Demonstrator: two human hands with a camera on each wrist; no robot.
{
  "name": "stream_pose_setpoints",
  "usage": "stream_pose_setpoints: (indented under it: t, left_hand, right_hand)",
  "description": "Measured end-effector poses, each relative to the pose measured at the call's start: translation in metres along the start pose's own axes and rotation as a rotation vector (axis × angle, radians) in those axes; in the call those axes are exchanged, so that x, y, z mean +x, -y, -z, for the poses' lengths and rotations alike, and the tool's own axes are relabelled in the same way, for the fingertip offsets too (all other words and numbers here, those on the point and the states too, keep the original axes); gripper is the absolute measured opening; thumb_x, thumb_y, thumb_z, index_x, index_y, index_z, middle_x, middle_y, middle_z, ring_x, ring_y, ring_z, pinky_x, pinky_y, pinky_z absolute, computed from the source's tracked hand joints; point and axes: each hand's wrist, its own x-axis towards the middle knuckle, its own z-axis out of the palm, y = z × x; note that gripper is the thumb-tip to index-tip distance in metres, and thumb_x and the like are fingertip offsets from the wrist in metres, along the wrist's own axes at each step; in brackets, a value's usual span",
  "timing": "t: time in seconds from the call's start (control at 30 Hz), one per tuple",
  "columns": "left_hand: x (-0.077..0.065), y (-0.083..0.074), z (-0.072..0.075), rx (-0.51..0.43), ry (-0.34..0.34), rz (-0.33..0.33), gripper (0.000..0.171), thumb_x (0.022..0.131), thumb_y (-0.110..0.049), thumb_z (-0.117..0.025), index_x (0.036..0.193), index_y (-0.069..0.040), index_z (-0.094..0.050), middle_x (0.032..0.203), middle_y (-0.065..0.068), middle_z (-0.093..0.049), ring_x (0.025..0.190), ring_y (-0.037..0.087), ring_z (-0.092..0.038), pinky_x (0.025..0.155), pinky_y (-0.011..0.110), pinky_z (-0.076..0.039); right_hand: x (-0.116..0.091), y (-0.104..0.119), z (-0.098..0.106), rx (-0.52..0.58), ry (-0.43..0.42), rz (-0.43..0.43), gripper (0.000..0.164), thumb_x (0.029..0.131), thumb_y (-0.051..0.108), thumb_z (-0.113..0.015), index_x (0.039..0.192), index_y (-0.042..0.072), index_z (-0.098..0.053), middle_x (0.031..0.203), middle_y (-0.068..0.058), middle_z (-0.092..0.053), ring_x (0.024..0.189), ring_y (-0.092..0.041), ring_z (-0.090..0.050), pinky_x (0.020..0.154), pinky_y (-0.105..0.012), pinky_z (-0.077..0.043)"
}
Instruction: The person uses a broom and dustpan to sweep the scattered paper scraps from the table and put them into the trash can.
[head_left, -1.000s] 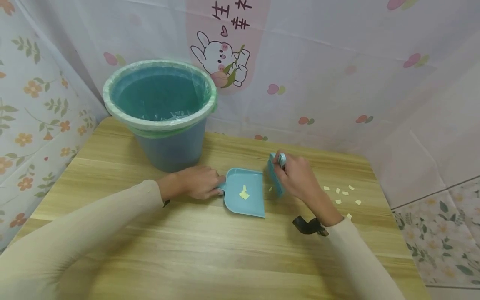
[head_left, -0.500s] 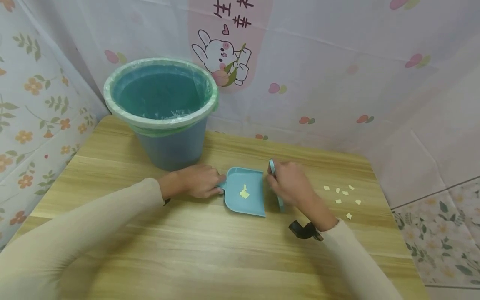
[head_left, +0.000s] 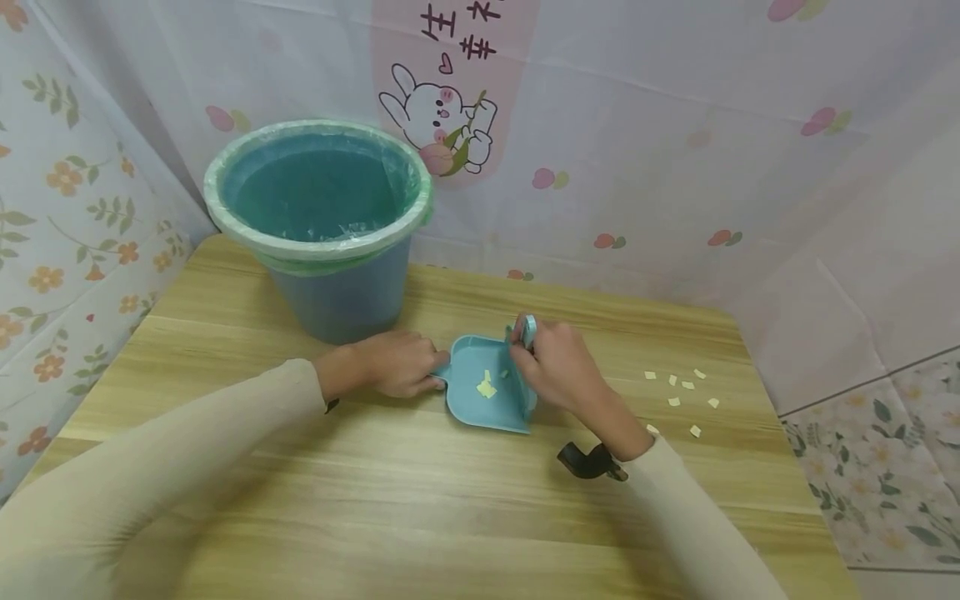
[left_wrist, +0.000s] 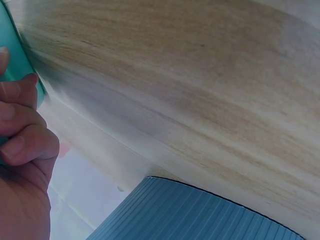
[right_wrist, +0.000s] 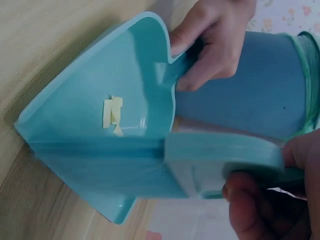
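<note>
My left hand (head_left: pixel 401 364) grips the handle of a light blue dustpan (head_left: pixel 476 412) that lies on the table with its mouth to the right. Yellow paper scraps (head_left: pixel 486 388) sit together on the pan's floor; the right wrist view shows the scraps (right_wrist: pixel 114 112) too. My right hand (head_left: pixel 558 364) holds a matching hand brush (head_left: pixel 529 332) by its handle. The brush head (right_wrist: pixel 195 155) is over the pan's mouth, its bristles blurred in the right wrist view. In the left wrist view the fingers (left_wrist: pixel 22 122) curl round the pan's handle, mostly cut off by the frame.
A blue bin (head_left: pixel 341 292) with a green-edged liner stands at the back left, just behind the left hand. Several yellow paper scraps (head_left: pixel 674 402) lie scattered on the wooden table (head_left: pixel 420 508), right of the right hand. Patterned cloth (head_left: pixel 637 167) hangs behind.
My right hand has moved left with the brush, from beside the dustpan to over its mouth. The left hand and the dustpan stay in place.
</note>
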Motion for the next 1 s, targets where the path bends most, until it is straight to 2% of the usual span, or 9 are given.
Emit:
stream_pose_setpoints:
  t: [0.2,0.43,0.63,0.83,1.0]
  left_hand:
    - [0.0,-0.001,0.001,0.0,-0.009,0.003,0.028,0.113,-0.027,-0.064,0.114,0.001,-0.066,0.077,0.001,-0.058,0.07,0.015,-0.061,0.069,0.039,-0.056]
    - [0.0,-0.004,0.0,-0.027,-0.004,0.024,0.029,0.114,-0.028,-0.062,0.115,0.001,-0.064,0.074,-0.003,-0.05,0.069,0.014,-0.056,0.069,0.038,-0.054]
    - [0.0,-0.005,0.002,-0.051,-0.005,0.053,0.027,0.114,-0.027,-0.061,0.116,0.0,-0.063,0.076,-0.003,-0.05,0.071,0.014,-0.055,0.07,0.037,-0.053]
    - [0.0,-0.006,0.016,-0.07,-0.048,0.051,0.023,0.114,-0.025,-0.061,0.111,-0.003,-0.061,0.08,-0.002,-0.053,0.074,0.016,-0.059,0.071,0.039,-0.055]
    - [-0.005,-0.009,0.039,-0.068,-0.084,0.027,0.022,0.113,-0.026,-0.062,0.106,-0.005,-0.059,0.075,-0.003,-0.049,0.07,0.015,-0.054,0.069,0.037,-0.052]
  right_hand:
    - [-0.001,0.001,0.007,0.08,-0.089,0.022,0.018,0.096,0.004,-0.055,0.095,0.0,-0.072,0.073,-0.004,-0.068,0.052,-0.008,-0.043,0.049,-0.03,-0.035]
    - [-0.009,-0.006,0.023,0.038,-0.138,0.0,0.018,0.095,0.004,-0.055,0.094,-0.001,-0.073,0.062,0.001,-0.055,0.049,-0.009,-0.034,0.049,-0.03,-0.029]
    - [-0.022,-0.017,0.032,-0.001,-0.158,-0.041,0.017,0.093,0.002,-0.056,0.091,-0.001,-0.073,0.064,0.0,-0.059,0.049,-0.007,-0.033,0.048,-0.029,-0.029]
    - [-0.034,-0.024,0.034,-0.002,-0.153,-0.108,0.017,0.094,0.0,-0.057,0.092,0.001,-0.073,0.063,0.001,-0.055,0.051,-0.007,-0.033,0.05,-0.029,-0.029]
    - [-0.038,-0.029,0.034,-0.015,-0.155,-0.127,0.016,0.095,0.002,-0.057,0.093,0.002,-0.072,0.062,0.003,-0.051,0.051,-0.01,-0.033,0.05,-0.03,-0.029]
